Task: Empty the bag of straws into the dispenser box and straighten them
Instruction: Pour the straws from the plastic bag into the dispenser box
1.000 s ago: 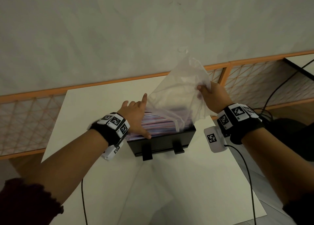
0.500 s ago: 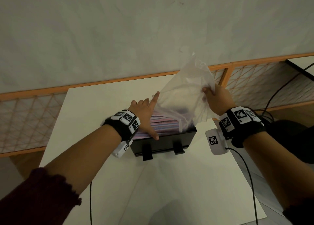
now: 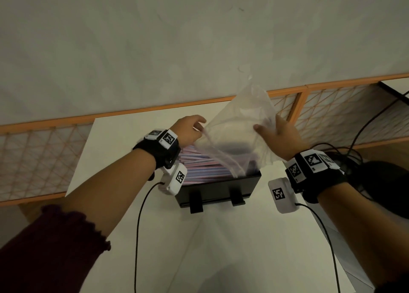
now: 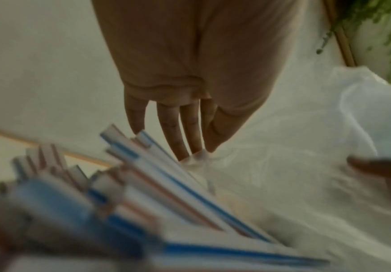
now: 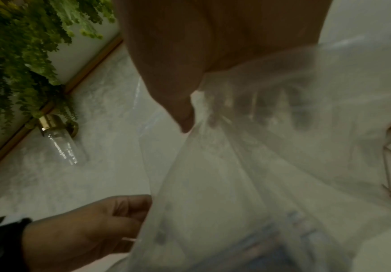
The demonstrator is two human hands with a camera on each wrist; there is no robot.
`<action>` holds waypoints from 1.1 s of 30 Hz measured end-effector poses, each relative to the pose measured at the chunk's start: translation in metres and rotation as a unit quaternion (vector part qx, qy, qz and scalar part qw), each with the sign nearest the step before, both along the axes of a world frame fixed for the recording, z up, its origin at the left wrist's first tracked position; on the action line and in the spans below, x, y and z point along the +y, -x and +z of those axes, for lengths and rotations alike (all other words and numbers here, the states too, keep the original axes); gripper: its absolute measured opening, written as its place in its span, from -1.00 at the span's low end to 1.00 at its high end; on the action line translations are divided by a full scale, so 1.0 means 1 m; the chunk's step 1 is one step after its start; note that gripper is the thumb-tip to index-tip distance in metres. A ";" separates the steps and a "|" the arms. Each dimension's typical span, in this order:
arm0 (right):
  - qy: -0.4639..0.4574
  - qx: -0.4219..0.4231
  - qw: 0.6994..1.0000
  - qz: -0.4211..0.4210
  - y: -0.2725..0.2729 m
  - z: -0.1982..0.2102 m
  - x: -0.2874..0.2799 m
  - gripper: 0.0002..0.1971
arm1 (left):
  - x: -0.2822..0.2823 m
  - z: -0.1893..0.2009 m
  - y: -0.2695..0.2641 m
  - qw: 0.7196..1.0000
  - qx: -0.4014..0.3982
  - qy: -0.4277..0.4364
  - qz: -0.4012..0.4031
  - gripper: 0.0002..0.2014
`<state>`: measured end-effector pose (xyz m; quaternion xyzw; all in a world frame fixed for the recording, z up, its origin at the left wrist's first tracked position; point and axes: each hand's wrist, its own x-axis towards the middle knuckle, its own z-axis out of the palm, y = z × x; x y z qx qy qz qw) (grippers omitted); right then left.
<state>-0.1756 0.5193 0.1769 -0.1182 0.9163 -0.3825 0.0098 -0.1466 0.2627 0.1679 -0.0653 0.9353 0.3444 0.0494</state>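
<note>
A black dispenser box (image 3: pixel 218 187) stands on the white table, filled with pink- and blue-striped straws (image 3: pixel 199 165). Above it hangs a clear plastic bag (image 3: pixel 239 129), its mouth down over the box's right half. My left hand (image 3: pixel 200 126) pinches the bag's left edge. My right hand (image 3: pixel 265 127) grips the bag's right side, thumb in front. In the left wrist view my left hand (image 4: pixel 199 154) meets the plastic just above the straws (image 4: pixel 166 176). In the right wrist view the right hand's fingers (image 5: pixel 259 106) show through the bag (image 5: pixel 247 174).
The table (image 3: pixel 232 248) ends close to the box's right side. An orange-framed lattice rail (image 3: pixel 332 113) runs behind it, under a pale wall. Black cables (image 3: pixel 365 133) and a dark object lie at the right. A wall lamp (image 5: pixel 59 136) and greenery show in the right wrist view.
My left hand has lifted off the straws in the box and taken hold of the bag's left edge. The right hand still holds the bag up.
</note>
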 end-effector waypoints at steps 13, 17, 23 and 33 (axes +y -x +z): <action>-0.050 -0.013 0.998 -0.020 -0.001 -0.008 -0.024 -0.77 | -0.011 0.003 -0.014 0.994 0.021 0.083 -0.071 -0.88; 0.002 -0.050 0.998 -0.036 0.006 -0.011 -0.020 -0.73 | -0.019 -0.004 -0.017 0.991 0.016 0.112 -0.075 -0.90; 0.025 -0.048 0.998 -0.024 0.001 -0.013 -0.015 -0.74 | -0.010 -0.003 -0.009 0.994 0.020 0.076 -0.070 -0.54; 0.015 -0.069 0.997 0.003 -0.004 -0.011 -0.015 -0.65 | 0.009 0.015 0.021 0.965 0.029 0.221 -0.140 -0.80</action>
